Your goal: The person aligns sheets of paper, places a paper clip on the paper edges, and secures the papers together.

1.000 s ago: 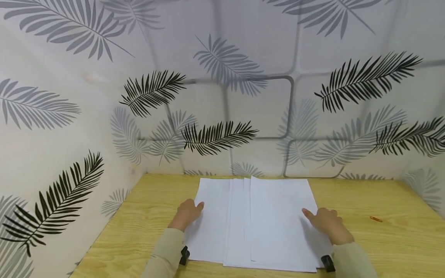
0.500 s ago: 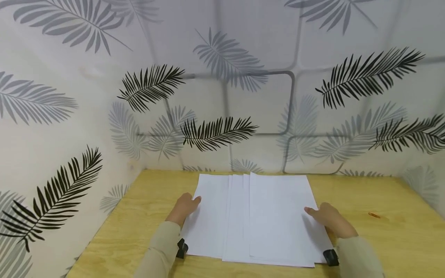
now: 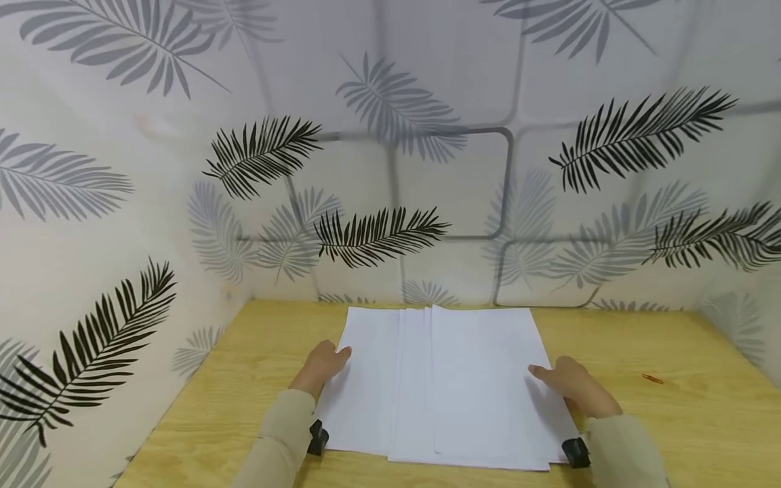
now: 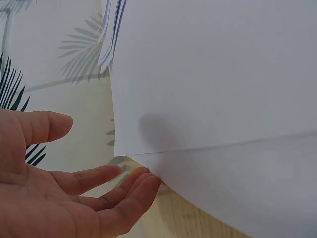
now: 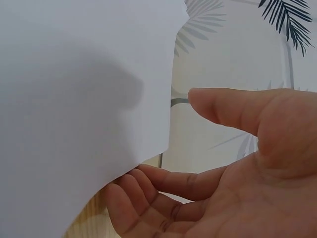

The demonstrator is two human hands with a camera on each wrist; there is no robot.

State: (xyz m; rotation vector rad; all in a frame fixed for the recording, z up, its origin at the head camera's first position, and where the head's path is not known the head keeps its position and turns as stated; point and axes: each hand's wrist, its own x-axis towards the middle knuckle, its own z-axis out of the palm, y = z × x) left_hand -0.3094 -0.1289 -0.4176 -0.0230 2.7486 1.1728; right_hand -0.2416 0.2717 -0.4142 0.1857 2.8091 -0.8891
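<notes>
Several white paper sheets [image 3: 482,379] lie overlapping in a fanned stack, their left and right edges staggered. My left hand [image 3: 322,364] is at the stack's left edge. In the left wrist view its fingertips [image 4: 148,181] touch the edge of a lower sheet [image 4: 237,168] from outside, and the thumb is lifted away from the paper. At the opposite edge is my right hand [image 3: 576,385]. In the right wrist view its bent fingertips [image 5: 126,191] meet the paper edge [image 5: 153,134], partly tucked under it, with the thumb raised clear.
An orange paper clip [image 3: 652,379] lies on the wooden table [image 3: 702,420] to the right of the right hand. Behind and to the left, a leaf-patterned curtain [image 3: 378,169] borders the table. Each wrist wears a small black device.
The upper sheets on the right have slid slightly left, overlapping the left sheets more, and my right hand has moved left with them. My left hand has hardly moved. The view has shifted slightly.
</notes>
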